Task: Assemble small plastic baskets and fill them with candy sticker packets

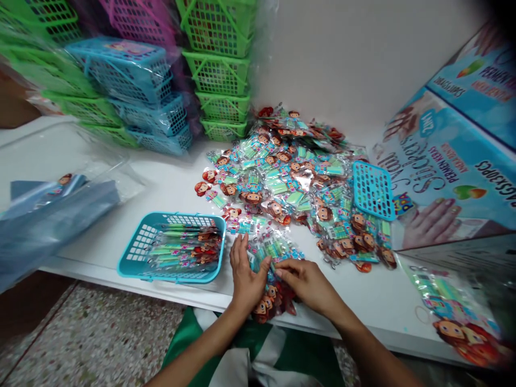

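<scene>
A big heap of small plastic-wrapped toy packets (290, 177), each with a cartoon doll head, covers the white table (173, 185). Near the front edge, my left hand (245, 274) and my right hand (308, 282) are both closed around a small stack of these packets (271, 279), fingers pinching it from each side. Left of my hands sits a blue plastic basket (137, 250) that holds several packets laid side by side.
Stacks of green, blue and pink baskets (169, 115) in plastic wrap stand at the back left. A blue basket lid (373, 189) leans against a printed cardboard box (447, 177) on the right. Clear plastic bags (56, 209) lie at the left; more packets (455, 312) at the front right.
</scene>
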### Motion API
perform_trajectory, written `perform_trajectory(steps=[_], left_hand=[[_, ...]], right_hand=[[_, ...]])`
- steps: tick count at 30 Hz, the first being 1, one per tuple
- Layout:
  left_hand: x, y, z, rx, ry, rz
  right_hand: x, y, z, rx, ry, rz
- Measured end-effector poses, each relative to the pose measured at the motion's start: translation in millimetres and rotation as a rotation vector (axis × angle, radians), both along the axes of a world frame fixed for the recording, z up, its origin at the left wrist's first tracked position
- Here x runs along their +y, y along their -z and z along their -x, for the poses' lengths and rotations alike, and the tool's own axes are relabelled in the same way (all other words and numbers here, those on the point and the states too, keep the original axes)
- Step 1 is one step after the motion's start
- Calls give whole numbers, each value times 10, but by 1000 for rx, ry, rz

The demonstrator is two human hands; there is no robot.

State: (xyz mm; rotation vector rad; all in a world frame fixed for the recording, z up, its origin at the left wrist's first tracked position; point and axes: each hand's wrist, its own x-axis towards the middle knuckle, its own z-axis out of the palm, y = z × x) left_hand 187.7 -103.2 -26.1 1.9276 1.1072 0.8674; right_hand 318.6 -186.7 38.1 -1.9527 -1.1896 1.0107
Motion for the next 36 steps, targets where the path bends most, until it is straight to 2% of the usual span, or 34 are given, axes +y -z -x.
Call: perform_trajectory(steps=[3, 11, 18, 28, 33, 36], left_hand=[[7, 2, 4, 10, 3, -2], [16, 25, 15, -19, -8, -7], [3, 31, 40, -65, 1, 24], [0, 33, 65, -127, 4, 76], [-3, 25, 83, -155, 6, 102], [-1, 17, 87, -157, 9, 107]], right_hand=[[-6, 7, -14, -67, 14, 12], [-7, 39, 45, -435, -46, 61], [-10, 3, 83, -665, -61, 129], [30, 61, 98, -758, -56, 179], [7, 4, 172, -811, -51, 100], [6, -52, 243, -686, -88, 28]])
